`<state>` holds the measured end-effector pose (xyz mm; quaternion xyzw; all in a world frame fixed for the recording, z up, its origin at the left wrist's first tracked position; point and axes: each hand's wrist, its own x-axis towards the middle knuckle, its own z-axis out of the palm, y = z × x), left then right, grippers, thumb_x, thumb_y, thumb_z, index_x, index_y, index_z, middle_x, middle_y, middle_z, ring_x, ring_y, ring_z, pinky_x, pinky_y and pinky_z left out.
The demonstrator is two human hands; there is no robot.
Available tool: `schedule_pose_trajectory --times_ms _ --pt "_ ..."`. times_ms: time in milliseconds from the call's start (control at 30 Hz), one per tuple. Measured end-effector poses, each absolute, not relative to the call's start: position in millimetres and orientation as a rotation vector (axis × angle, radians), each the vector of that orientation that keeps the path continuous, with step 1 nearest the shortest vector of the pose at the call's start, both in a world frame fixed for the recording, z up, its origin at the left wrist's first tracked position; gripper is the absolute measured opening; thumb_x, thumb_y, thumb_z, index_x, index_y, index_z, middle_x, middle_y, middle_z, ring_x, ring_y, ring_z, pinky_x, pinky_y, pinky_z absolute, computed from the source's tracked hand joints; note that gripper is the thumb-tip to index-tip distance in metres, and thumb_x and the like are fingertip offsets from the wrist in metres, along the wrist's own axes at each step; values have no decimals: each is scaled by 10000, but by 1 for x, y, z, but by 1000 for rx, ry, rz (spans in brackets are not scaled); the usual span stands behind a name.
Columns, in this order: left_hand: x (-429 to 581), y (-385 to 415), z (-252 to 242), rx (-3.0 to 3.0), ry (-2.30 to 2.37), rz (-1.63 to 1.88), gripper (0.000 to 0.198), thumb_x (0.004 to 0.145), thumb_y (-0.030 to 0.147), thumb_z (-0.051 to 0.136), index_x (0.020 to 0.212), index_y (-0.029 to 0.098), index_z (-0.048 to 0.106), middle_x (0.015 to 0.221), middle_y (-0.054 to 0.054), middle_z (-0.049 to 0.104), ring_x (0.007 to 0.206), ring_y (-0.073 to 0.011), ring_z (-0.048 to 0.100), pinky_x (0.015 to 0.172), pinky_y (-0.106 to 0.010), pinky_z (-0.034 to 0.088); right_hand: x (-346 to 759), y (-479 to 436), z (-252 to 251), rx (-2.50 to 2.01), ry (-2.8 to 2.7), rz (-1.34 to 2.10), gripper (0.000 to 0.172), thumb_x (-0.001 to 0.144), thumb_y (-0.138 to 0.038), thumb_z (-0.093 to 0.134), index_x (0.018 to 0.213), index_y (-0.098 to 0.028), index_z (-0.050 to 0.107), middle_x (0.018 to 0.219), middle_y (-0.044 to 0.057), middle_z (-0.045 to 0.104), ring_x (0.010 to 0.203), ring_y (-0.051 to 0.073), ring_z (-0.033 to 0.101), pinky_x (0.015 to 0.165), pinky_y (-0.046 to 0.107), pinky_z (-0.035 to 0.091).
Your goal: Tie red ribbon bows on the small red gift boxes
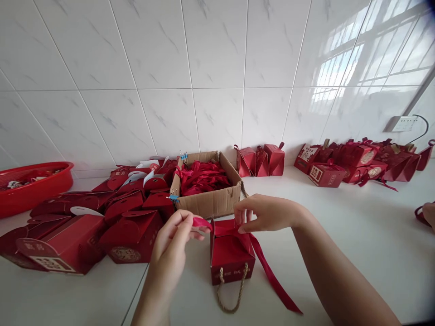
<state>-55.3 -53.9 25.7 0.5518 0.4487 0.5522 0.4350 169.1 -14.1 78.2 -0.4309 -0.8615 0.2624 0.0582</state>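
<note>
Pinching the ribbon (201,223) between thumb and fingers, your left hand (175,235) sits just off the left side of the box (233,253). From that pinch the ribbon runs rightward to the near upper edge of the box, crosses its top and passes below your right hand (256,213). Past those right fingertips it turns, and the loose tail trails down to the right and toward you, beyond the box and onto the counter (190,290).

So the ribbon's long axis lies left to right between your two grips, with the box under that span. Your right hand is the nearer one to the box: its fingers are bent down at the far right corner of the top, over the ribbon. You cannot tell from here whether they close on it or merely press or touch there. The loose tail lies on your right hand's side; the short stretch belongs to your left.

The box stands upright, slightly right of the left pinch, its rope (231,310) hanging on your side, below both grips and well clear of the ribbon. Beyond your hands is the carton (207,207) of ribbons; left of your left hand, more boxes (131,242) crowd together.
</note>
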Motion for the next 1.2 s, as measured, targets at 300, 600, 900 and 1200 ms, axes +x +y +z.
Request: schedule_pose_trajectory --times_ms 300,600,900,1200 --pt "-67 -52 36 915 877 1796 88 770 248 535 718 198 585 689 -11 666 713 -211 665 573 -270 501 177 0 70 -1618 -2720 705 265 653 -325 694 881 -201 642 978 46 675 894 229 607 592 261 423" --pt "-94 -33 39 216 913 1965 107 783 147 424 714 181 498 826 -52 640 812 -179 654 665 -308 553 174 21 55 -1539 -2857 906 153 665 -328 589 741 -202 634 784 7 659 718 178 588 559 259 390" --pt "-123 -33 34 -12 579 1938 240 866 64 240 731 188 394 708 -19 565 724 -145 646 716 -330 563 192 17 60 -1515 -2737 1042 133 615 -228 609 739 -205 564 888 2 685 803 187 625 597 245 430" --pt "-128 -34 21 380 599 1743 267 904 118 237 683 179 375 531 47 385 399 -74 363 370 -183 319 200 6 71 -1605 -2704 933 346 698 -417 653 1004 -260 613 907 11 694 799 186 626 618 244 431"
